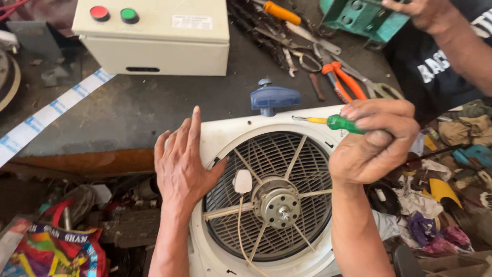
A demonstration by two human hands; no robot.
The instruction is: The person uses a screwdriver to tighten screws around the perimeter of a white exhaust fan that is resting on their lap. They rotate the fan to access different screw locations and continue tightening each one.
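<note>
The left hand lies flat on the upper left corner of a white plastic box-fan housing with a round grey grille, fingers spread and pressed down so that the housing is steadied against the edge of the dark, scuffed workbench. The right hand is curled into a fist around a green-and-yellow-handled screwdriver, whose thin shaft points left along the housing's top edge, toward a blue plastic knob that stands just above the frame; the tip seems to rest at or near a fastener there, though the view is too small to tell for certain. In the middle of the grille sits a bare metal motor hub on thin spokes, with a white cord and flat plug hanging across it. Judging by this, the step in hand is working a screw at the top rim of the housing, and the next move calls for a firm brace from the flat hand while the tip seats squarely in the screw head. Behind stand a cream metal switch box with a red and a green button, orange-handled pliers, and another person's arm at the far right.
</note>
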